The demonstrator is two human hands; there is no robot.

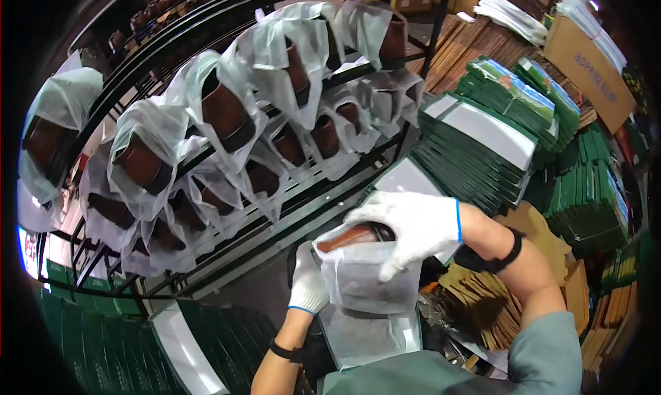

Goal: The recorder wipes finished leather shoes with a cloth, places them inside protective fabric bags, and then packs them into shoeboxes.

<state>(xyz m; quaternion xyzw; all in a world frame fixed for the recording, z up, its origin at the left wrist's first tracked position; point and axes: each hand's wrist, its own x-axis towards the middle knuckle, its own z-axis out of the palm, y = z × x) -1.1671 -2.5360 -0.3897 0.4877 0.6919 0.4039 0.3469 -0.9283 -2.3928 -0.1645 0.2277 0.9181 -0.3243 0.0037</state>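
Observation:
A brown leather shoe (348, 238) with a dark opening lies partly wrapped in thin white wrapping (368, 278) in front of me. My right hand (413, 230), in a white glove with a blue cuff edge, curls over the shoe from the right, its thumb down on the wrapping. From the left, my left hand (308, 283), gloved likewise, closes on the side of the wrapped shoe; its fingertips are partly hidden. Below them, close to my body, is a green-edged shoe box (412, 333) with white lining, mostly covered by the wrapping.
Brown shoes draped in white wrapping hang on a black metal rack (275, 230) ahead and left. Stacked green box parts (475, 154) stand to the right, with cardboard bundles (482, 305) below. More green boxes (96, 340) line the lower left. A large carton (589, 71) leans at the far right.

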